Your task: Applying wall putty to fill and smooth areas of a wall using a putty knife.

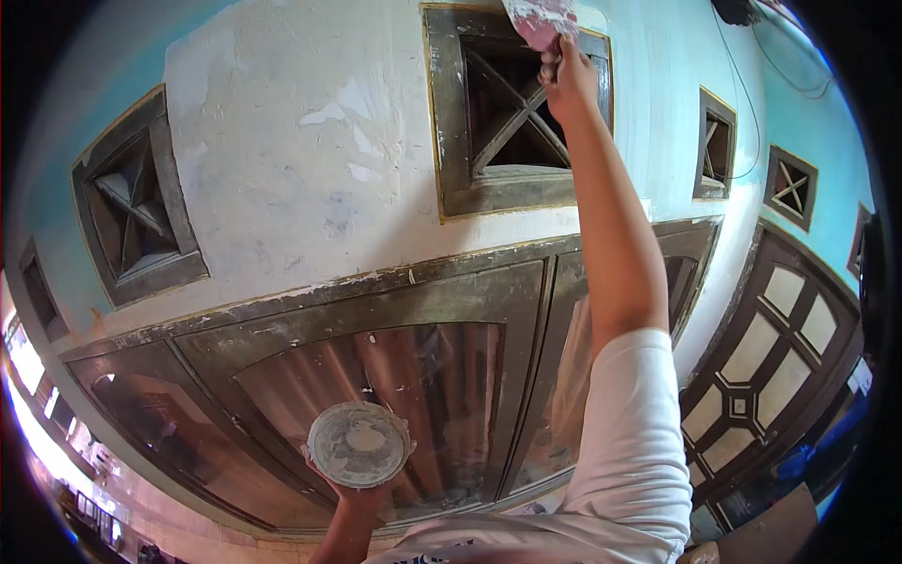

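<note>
The right hand [570, 80] is raised and closed around a flat, pinkish-red scraper [543, 26] smeared with white paste. The thumb lies along the scraper's face; the other fingers curl beneath it. The upper part of the scraper passes out of view (contact between its edge and the wall cannot be determined). The left hand [362, 494], positioned well below and to the left of the right hand, grips a round, grey, paste-coated dish [329, 449] from underneath, with digits at opposite sides of the rim. A pale patch of paste [366, 439] sits near the middle of the dish.

Directly behind the right hand is a square, dark brown wooden vent frame [458, 195] with crossed slats. To the left of that hand extends a plastered wall surface [282, 188], patchy white with brighter smears. Behind the left hand stands a wide, dark brown wooden window frame [522, 376] with glass panes. To the right of both hands, well apart, is a dark brown wooden door [766, 348] with pale panels.
</note>
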A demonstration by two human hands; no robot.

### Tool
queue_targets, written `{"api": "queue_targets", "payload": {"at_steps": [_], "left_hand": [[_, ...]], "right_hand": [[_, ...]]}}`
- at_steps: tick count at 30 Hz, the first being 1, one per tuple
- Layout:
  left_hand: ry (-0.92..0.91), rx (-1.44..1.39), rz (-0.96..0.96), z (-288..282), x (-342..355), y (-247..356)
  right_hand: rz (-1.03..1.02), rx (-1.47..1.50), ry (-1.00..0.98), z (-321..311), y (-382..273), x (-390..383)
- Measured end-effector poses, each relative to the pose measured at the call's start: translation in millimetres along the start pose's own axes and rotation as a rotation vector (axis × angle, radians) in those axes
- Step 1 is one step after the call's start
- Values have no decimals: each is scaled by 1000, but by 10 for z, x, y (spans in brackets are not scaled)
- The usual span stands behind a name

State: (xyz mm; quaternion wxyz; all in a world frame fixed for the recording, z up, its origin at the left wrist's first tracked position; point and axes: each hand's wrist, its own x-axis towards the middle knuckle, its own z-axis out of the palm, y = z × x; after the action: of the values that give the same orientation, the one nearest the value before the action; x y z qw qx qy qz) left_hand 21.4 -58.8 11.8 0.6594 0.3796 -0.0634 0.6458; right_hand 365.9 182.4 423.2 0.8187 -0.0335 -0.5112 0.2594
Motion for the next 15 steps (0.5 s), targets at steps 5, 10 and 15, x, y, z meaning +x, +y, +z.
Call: {"api": "queue_targets", "payload": {"at_steps": [5,10,15], "left_hand": [[25,-49,-27,31,48,-23],[163,-1,-47,30,-54,-22],[333,-554,-72,-128,-22,-103]], "right_hand": [[139,-207,121,29,122,89],[90,-96,-26,-199,57,-83],[56,-222,94,111,-208,149]]}}
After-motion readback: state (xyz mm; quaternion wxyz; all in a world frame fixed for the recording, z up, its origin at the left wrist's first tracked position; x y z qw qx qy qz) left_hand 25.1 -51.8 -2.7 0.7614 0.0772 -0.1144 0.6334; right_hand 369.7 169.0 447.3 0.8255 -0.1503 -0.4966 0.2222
